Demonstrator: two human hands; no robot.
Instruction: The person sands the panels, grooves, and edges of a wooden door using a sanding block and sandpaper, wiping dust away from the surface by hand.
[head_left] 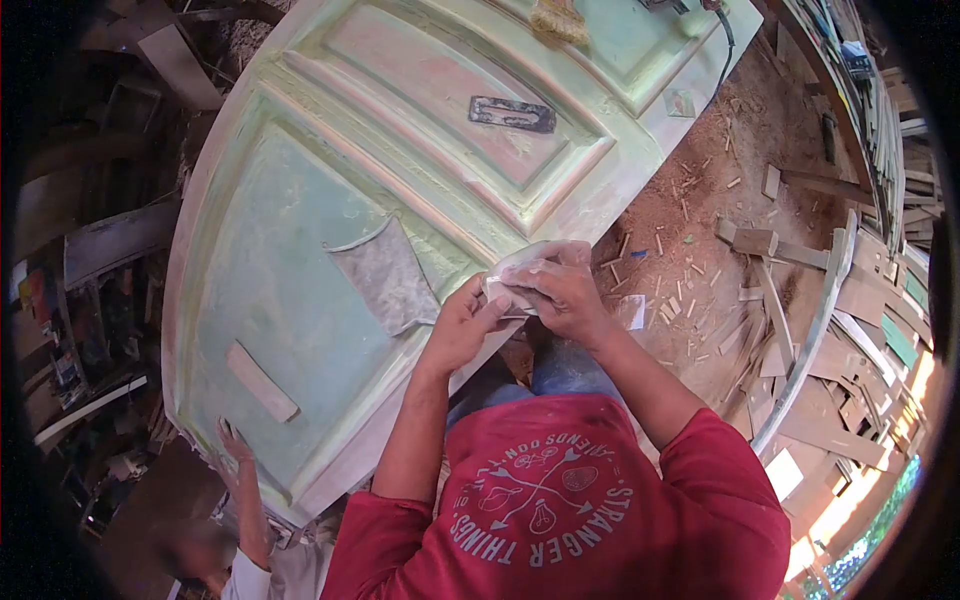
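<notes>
Near the edge of a large pale green panelled door, my left hand and my right hand are together, fingers closed on a folded whitish sheet that looks like sandpaper. My fingers cover part of it. Beside my left hand, a worn, dusty sheet with curled edges lies on the door's green panel. Farther down that panel rests a flat wooden strip.
A dark rectangular piece with a slot and a bristle brush lie on the door. A black cord hangs over its edge. At lower left, another person's hand touches the rim. Wood scraps litter the floor at right.
</notes>
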